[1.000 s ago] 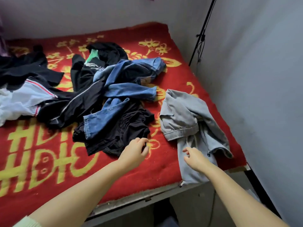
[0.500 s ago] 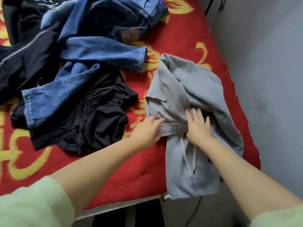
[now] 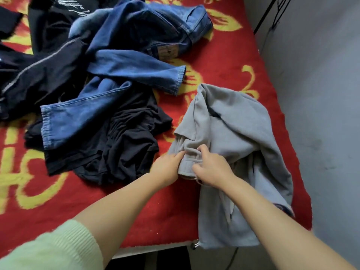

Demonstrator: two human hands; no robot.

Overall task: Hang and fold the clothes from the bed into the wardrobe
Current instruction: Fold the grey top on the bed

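Note:
A crumpled grey garment (image 3: 237, 133) with drawstrings lies at the right side of the bed, one end hanging over the front edge. My left hand (image 3: 167, 167) pinches its bunched waistband from the left. My right hand (image 3: 212, 168) grips the same waistband just to the right, fingers curled into the gathered cloth. To the left lie blue jeans (image 3: 124, 61) over a black garment (image 3: 116, 151) and a dark striped piece (image 3: 39, 75). The wardrobe is out of view.
The bed is covered by a red blanket with yellow patterns (image 3: 29, 191). A grey wall (image 3: 321, 114) runs close along the bed's right side, with a black cable (image 3: 266, 18) at the top right. The bed's front edge is just below my arms.
Both hands went from lying on the grey garment to gathering its waistband, which is now bunched between them. The view has moved closer to the bed.

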